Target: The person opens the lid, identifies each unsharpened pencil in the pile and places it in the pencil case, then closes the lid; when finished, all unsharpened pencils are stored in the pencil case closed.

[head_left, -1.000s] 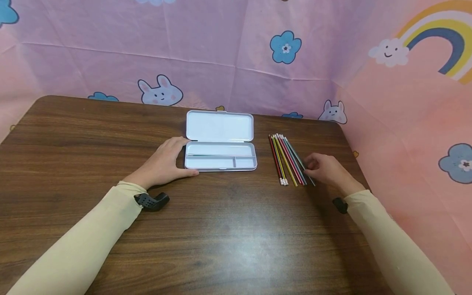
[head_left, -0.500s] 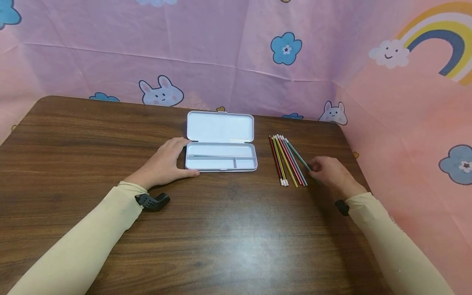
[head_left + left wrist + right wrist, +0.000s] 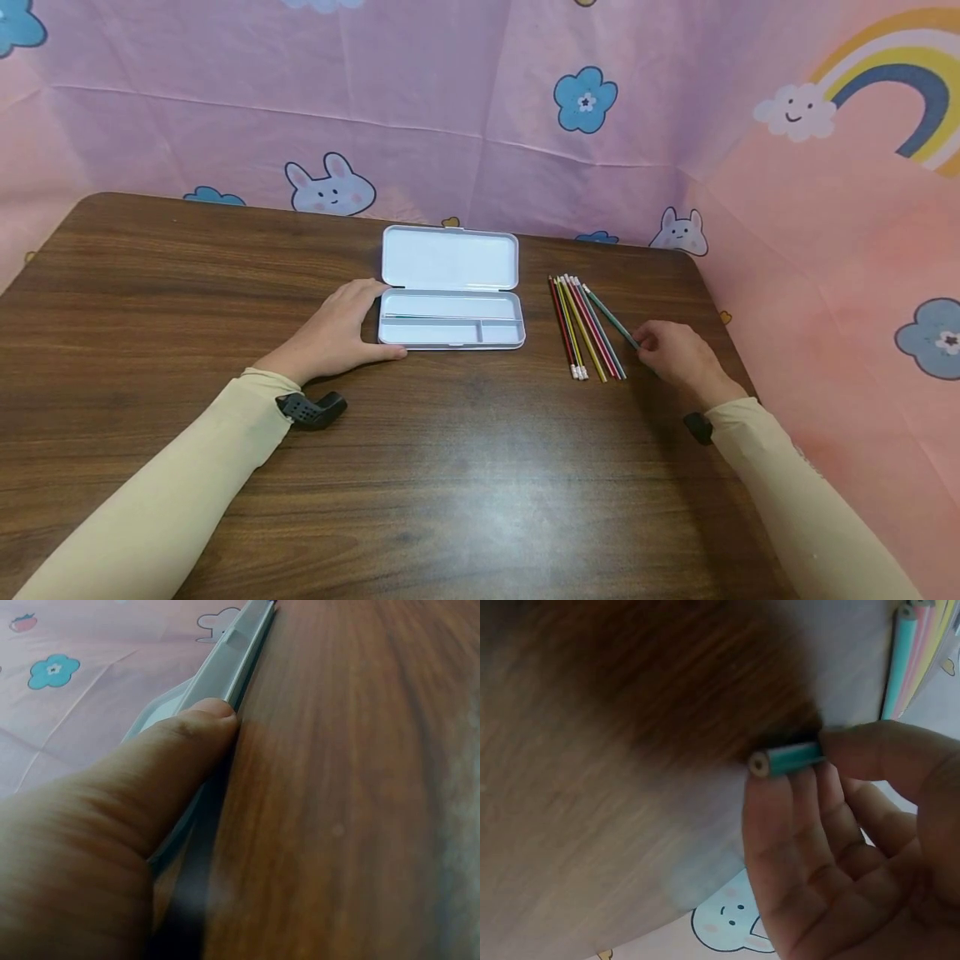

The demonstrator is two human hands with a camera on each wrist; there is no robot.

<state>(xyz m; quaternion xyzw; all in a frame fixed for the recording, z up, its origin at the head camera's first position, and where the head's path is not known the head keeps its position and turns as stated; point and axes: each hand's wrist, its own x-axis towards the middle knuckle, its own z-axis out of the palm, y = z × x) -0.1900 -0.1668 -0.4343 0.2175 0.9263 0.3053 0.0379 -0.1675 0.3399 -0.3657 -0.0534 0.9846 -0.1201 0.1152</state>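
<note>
At the middle of the table lies a white pencil case (image 3: pixel 427 333), its lid (image 3: pixel 450 258) folded back. My left hand (image 3: pixel 333 329) holds the case by its left end, thumb along the front edge and fingers by the rear corner; the left wrist view shows the thumb (image 3: pixel 187 742) against its side. To the right, my right hand (image 3: pixel 675 354) pinches a teal pencil (image 3: pixel 611 314) near its lower end. In the right wrist view the pencil's blunt wooden end (image 3: pixel 760 764) sticks out between thumb and fingers. Left of it lie several coloured pencils (image 3: pixel 581 329) side by side.
Inside the case, dividers make one long compartment at the back and two smaller ones in front. A thin line, perhaps a pencil, lies along the back compartment. The wooden table (image 3: pixel 420 492) ends at a patterned cloth backdrop (image 3: pixel 450 108) behind and to the right.
My right hand has drawn slightly right, and the teal pencil's near end has swung out, away from the other pencils. My left hand stays at the case.
</note>
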